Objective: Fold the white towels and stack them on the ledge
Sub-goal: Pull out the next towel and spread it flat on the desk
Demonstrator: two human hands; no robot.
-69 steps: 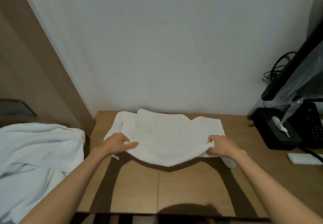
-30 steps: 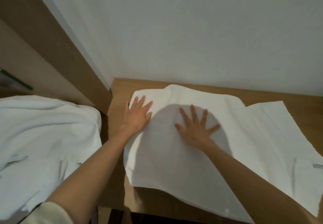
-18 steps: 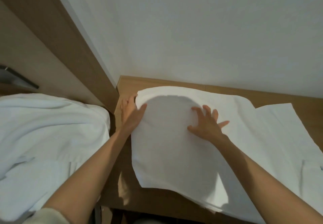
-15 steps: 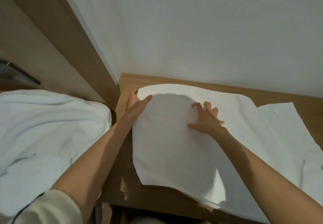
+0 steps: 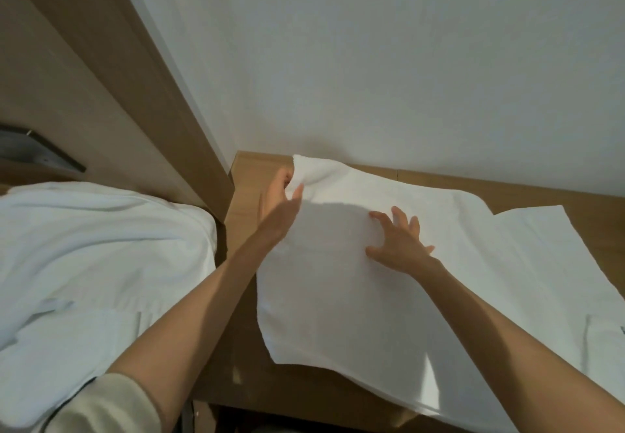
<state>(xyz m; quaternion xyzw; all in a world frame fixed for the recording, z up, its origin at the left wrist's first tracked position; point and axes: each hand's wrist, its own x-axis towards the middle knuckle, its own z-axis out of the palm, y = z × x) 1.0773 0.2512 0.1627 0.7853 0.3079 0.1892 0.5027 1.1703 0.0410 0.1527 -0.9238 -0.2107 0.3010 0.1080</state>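
Observation:
A white towel [image 5: 338, 290] lies spread on the wooden ledge [image 5: 247, 175], its near edge hanging over the front. My left hand [image 5: 282, 207] pinches the towel's far left corner, which is lifted off the wood, thumb on top and fingers underneath. My right hand [image 5: 399, 243] presses down on the middle of the towel with its fingers spread. A second white cloth [image 5: 548, 263] lies flat to the right, partly under the first.
A bed with rumpled white bedding [image 5: 94, 263] sits at the left, below a wooden headboard panel [image 5: 101, 94]. A white wall [image 5: 372, 60] rises directly behind the ledge.
My left hand slid from lying flat on the towel to its far left corner and lifted it. My right hand stayed pressing the middle. The view shifted closer and left.

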